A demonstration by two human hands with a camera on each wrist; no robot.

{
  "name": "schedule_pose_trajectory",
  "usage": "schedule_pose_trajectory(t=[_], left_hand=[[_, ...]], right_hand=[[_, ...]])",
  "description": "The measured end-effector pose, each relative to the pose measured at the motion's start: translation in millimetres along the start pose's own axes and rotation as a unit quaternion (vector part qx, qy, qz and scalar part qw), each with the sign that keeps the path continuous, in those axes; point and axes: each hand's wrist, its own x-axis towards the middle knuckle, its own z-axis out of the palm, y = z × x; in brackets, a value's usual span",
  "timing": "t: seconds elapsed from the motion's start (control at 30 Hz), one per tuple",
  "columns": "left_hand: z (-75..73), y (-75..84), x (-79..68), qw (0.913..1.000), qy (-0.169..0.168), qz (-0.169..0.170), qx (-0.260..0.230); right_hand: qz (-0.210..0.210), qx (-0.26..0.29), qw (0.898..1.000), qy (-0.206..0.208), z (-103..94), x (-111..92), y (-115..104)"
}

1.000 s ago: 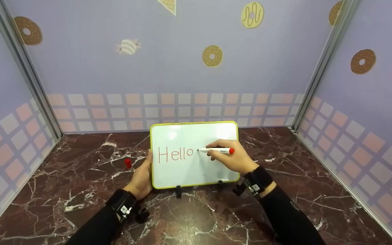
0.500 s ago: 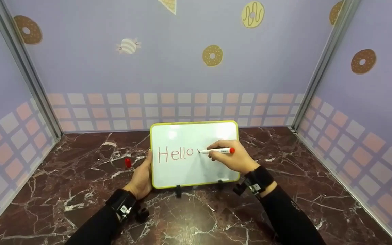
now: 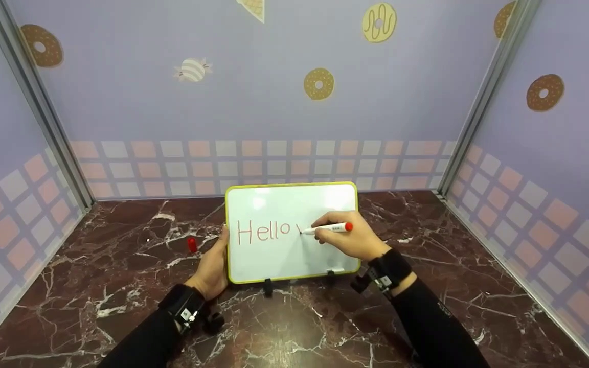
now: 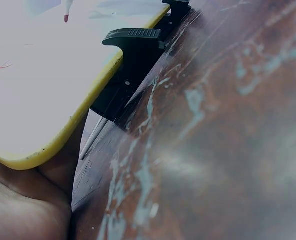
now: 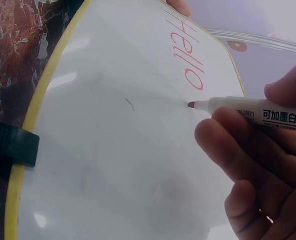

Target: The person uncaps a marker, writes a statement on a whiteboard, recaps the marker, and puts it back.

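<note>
A small whiteboard (image 3: 274, 204) with a yellow rim leans back on a black stand (image 4: 130, 70). Red handwriting (image 3: 264, 232) on it reads "Hello", followed by a short slanted stroke. My left hand (image 3: 211, 268) grips the board's left edge, its thumb along the rim and its fingers hidden behind. In my right hand (image 3: 348, 237) a white whiteboard marker (image 5: 257, 110) with a red end is pinched between thumb and fingers. The marker's red tip is right at the board, just right of the word. In the left wrist view, part of the left hand (image 4: 28, 210) shows under the board's corner.
A red marker cap (image 3: 192, 245) stands on the dark marbled table (image 3: 120, 255), left of the board. Behind rises a purple wall (image 3: 253, 112) with sweets and checks, joined by side walls. Each wrist carries a strapped camera.
My right hand has moved the marker tip slightly down and right, and a short slanted red stroke now shows after "Hello". The left hand and the board have stayed put.
</note>
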Motion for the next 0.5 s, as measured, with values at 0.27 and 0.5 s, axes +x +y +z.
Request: schedule_pose_trajectory(t=[0.27, 0.5], left_hand=[[-0.2, -0.3, 0.1, 1.0000, 0.004, 0.002, 0.001], [-0.2, -0.1, 0.0, 1.0000, -0.002, 0.004, 0.003]], right_hand=[[0.005, 0.008, 1.000, -0.001, 0.0, 0.1, 2.0], [0.005, 0.007, 1.000, 0.001, 0.1, 0.6, 2.3]])
